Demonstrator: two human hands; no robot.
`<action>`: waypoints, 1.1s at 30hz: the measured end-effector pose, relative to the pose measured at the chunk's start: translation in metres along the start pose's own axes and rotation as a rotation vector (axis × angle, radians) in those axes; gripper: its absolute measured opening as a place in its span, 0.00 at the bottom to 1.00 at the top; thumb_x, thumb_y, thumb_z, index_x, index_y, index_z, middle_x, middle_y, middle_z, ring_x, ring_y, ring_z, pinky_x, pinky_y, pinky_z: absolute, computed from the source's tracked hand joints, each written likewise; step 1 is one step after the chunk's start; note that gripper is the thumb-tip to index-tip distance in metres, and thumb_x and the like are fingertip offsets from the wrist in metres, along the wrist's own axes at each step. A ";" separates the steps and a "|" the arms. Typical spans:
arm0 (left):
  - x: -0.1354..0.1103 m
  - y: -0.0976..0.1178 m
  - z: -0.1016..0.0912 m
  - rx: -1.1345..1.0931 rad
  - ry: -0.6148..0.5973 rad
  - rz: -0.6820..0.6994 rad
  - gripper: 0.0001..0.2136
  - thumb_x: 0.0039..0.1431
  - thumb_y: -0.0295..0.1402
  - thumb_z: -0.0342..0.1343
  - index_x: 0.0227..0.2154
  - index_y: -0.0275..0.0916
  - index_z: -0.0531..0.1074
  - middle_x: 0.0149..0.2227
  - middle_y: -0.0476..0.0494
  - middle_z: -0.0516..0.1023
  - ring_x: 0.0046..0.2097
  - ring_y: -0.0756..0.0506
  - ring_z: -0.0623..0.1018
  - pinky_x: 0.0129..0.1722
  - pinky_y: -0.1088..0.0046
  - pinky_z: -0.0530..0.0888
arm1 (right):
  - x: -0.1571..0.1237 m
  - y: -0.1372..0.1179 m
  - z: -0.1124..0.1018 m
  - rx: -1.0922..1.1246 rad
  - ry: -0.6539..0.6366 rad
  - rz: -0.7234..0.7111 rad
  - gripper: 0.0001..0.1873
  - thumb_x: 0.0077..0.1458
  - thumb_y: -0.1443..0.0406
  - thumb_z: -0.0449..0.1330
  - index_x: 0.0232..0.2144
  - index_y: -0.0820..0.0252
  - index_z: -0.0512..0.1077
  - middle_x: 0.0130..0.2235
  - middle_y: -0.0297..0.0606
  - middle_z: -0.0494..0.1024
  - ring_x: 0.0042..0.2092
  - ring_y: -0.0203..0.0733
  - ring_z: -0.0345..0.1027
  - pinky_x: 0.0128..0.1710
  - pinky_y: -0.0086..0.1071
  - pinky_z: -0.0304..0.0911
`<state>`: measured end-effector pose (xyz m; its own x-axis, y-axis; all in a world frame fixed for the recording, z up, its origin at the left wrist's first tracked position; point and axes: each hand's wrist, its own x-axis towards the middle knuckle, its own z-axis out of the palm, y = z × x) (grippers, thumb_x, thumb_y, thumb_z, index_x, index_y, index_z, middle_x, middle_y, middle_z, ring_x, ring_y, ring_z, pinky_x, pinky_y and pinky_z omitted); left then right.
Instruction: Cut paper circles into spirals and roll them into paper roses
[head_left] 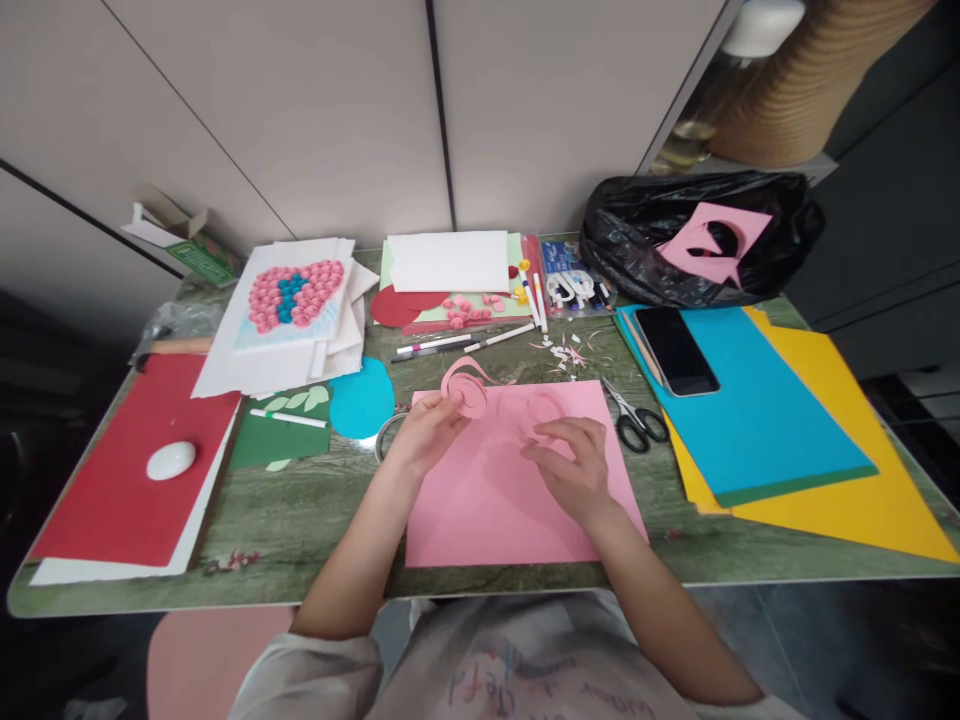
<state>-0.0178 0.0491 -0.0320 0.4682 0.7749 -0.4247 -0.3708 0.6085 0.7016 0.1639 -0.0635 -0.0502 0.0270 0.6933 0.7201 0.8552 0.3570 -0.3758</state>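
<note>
Our left hand (427, 435) pinches the spiral (472, 400) between thumb and fingers, over the sheet's (487, 510) far left corner, likely leaving its tail free. Our right hand (579, 460) curls loosely near a blurred curl (546, 405); we cannot tell whether it grips. Scissors (635, 415) lie alongside, presumably within reach.

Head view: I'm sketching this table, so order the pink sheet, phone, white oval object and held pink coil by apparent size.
1. Pink sheet
2. Phone
3. White oval object and held pink coil: too alike to rank
</note>
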 end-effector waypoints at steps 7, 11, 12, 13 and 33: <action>0.001 -0.017 0.010 0.227 0.107 0.136 0.15 0.42 0.41 0.65 0.27 0.34 0.76 0.29 0.44 0.77 0.34 0.49 0.75 0.41 0.71 0.70 | 0.003 -0.008 0.001 0.039 -0.033 -0.060 0.10 0.48 0.72 0.63 0.28 0.48 0.74 0.35 0.31 0.77 0.41 0.41 0.64 0.40 0.38 0.56; 0.001 -0.027 0.011 0.357 0.203 0.241 0.12 0.45 0.40 0.63 0.23 0.34 0.74 0.22 0.51 0.71 0.26 0.54 0.68 0.29 0.78 0.65 | 0.003 -0.017 0.006 0.101 -0.062 -0.088 0.11 0.48 0.73 0.62 0.26 0.49 0.73 0.33 0.27 0.79 0.39 0.39 0.63 0.39 0.37 0.53; 0.001 -0.027 0.011 0.403 0.213 0.259 0.11 0.44 0.39 0.63 0.21 0.34 0.73 0.21 0.52 0.70 0.26 0.54 0.66 0.27 0.78 0.63 | 0.003 -0.019 0.008 0.121 -0.074 -0.089 0.11 0.48 0.74 0.62 0.26 0.49 0.73 0.32 0.26 0.79 0.38 0.38 0.63 0.39 0.37 0.53; 0.000 -0.027 0.012 0.450 0.216 0.273 0.11 0.44 0.38 0.63 0.20 0.34 0.73 0.20 0.53 0.69 0.25 0.54 0.65 0.27 0.78 0.61 | 0.002 -0.020 0.008 0.142 -0.089 -0.087 0.12 0.48 0.75 0.62 0.26 0.49 0.73 0.32 0.25 0.79 0.37 0.38 0.62 0.39 0.37 0.53; -0.014 -0.012 0.022 0.726 -0.348 0.058 0.12 0.52 0.40 0.58 0.32 0.35 0.76 0.31 0.44 0.76 0.37 0.47 0.73 0.39 0.73 0.68 | 0.009 -0.012 -0.002 0.485 -0.142 0.410 0.07 0.53 0.70 0.59 0.34 0.52 0.73 0.31 0.33 0.76 0.35 0.39 0.67 0.38 0.36 0.62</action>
<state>-0.0024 0.0267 -0.0219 0.7311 0.6319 -0.2573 0.1551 0.2134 0.9646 0.1545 -0.0630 -0.0382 0.2046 0.8973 0.3911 0.4581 0.2653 -0.8484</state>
